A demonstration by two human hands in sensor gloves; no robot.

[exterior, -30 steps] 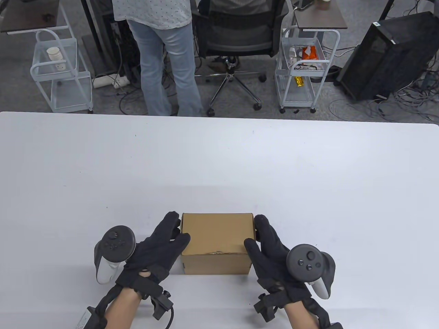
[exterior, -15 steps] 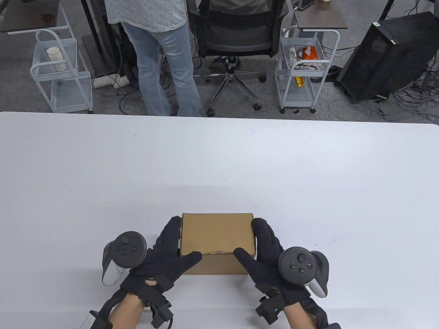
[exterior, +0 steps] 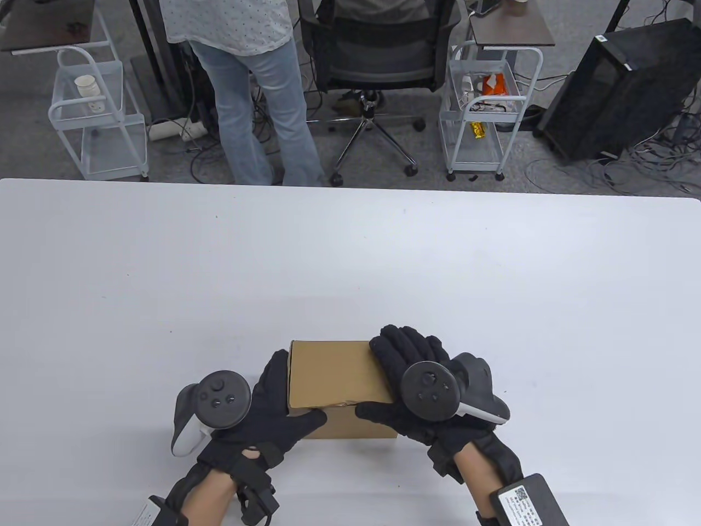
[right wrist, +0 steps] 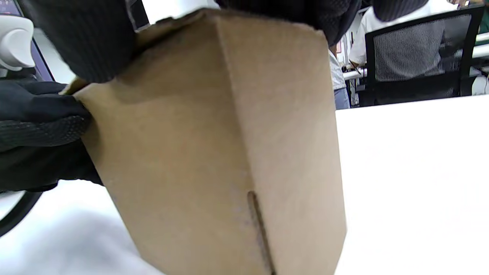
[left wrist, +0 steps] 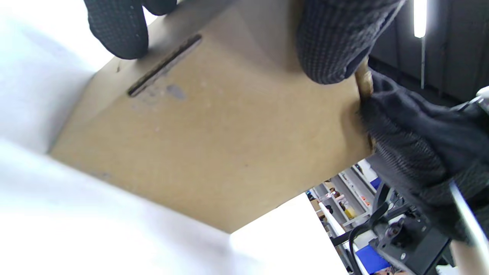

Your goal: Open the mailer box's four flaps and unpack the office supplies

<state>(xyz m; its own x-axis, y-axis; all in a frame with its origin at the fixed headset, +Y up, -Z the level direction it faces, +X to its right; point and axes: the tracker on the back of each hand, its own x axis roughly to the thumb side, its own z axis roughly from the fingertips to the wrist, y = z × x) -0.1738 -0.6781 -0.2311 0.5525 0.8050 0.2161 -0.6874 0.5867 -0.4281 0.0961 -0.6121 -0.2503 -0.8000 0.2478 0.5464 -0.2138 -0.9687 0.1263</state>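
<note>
Two gloved hands were seen on a closed mailer box (exterior: 339,378) near the table's (exterior: 350,263) front edge — left hand (exterior: 274,405) gripping its side, right hand (exterior: 408,383) spread over the lid, both thumbs at the front seam; the lid would best be lifted evenly.

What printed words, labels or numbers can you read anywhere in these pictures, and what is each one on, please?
No text can be read.
The mailer box shows plain cardboard in all three views.
The label on the black pack at the right wrist carries a code and lines of print, too small to read.
</note>
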